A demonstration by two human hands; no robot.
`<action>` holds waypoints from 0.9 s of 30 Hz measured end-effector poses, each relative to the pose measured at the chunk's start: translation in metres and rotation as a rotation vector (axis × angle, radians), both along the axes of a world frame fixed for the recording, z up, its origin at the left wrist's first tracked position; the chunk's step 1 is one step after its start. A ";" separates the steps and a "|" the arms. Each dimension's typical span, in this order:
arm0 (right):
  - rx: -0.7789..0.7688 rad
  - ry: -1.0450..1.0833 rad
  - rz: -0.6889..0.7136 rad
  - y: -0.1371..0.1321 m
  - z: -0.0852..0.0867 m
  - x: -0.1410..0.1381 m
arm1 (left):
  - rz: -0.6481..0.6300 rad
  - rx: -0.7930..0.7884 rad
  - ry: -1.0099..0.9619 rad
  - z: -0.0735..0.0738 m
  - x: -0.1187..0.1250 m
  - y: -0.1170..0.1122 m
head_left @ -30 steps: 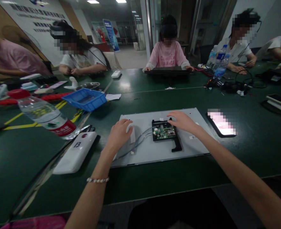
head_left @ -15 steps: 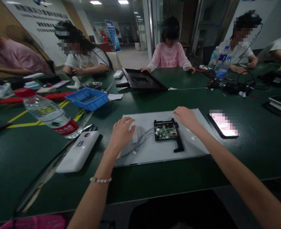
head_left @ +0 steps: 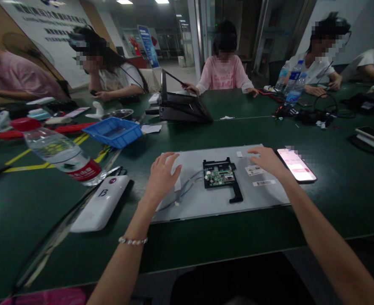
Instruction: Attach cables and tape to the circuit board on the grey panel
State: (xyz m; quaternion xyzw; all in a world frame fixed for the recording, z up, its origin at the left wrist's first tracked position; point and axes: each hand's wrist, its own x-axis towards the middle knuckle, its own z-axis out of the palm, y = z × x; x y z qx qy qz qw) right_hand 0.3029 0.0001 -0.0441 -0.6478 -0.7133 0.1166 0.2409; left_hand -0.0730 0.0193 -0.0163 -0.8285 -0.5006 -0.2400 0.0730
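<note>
A flat grey metal-backed panel [head_left: 193, 207], like the back of a screen, lies before me on the green table. On its middle sits a green circuit board [head_left: 220, 177] in a black plastic frame [head_left: 237, 192], with grey cables [head_left: 187, 190] running left from it. My left hand [head_left: 164, 173] is at the panel's left side, fingers spread and holding nothing. Over the panel's far right corner is my right hand [head_left: 266, 159], fingers apart and nothing in them. I cannot tell whether either hand touches the panel. White labels [head_left: 263, 183] show near my right hand.
A lit phone [head_left: 296, 165] lies right of the panel. To the left are a white power bank [head_left: 103, 203], a tilted water bottle [head_left: 63, 154] and a blue tray [head_left: 114, 131]. Across the table, a co-worker's hand [head_left: 191, 88] holds a black frame [head_left: 183, 106].
My right hand has moved right from the panel's far edge to its far right corner, uncovering labels. My left hand stays about where it was. The co-worker's black frame has tilted up.
</note>
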 end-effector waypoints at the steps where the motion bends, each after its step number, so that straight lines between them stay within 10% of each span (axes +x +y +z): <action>1: -0.044 0.024 0.001 -0.002 0.002 0.004 | -0.017 0.000 -0.015 0.001 0.003 -0.001; 11: -0.304 0.039 0.066 -0.009 0.011 0.004 | -0.229 -0.077 -0.041 0.031 0.063 -0.012; 18: -0.256 0.004 0.031 -0.007 0.008 0.007 | -0.309 -0.216 0.015 0.004 0.098 -0.015; 27: 0.007 -0.056 0.036 -0.004 0.002 -0.001 | -0.355 -0.284 0.116 -0.008 0.085 -0.026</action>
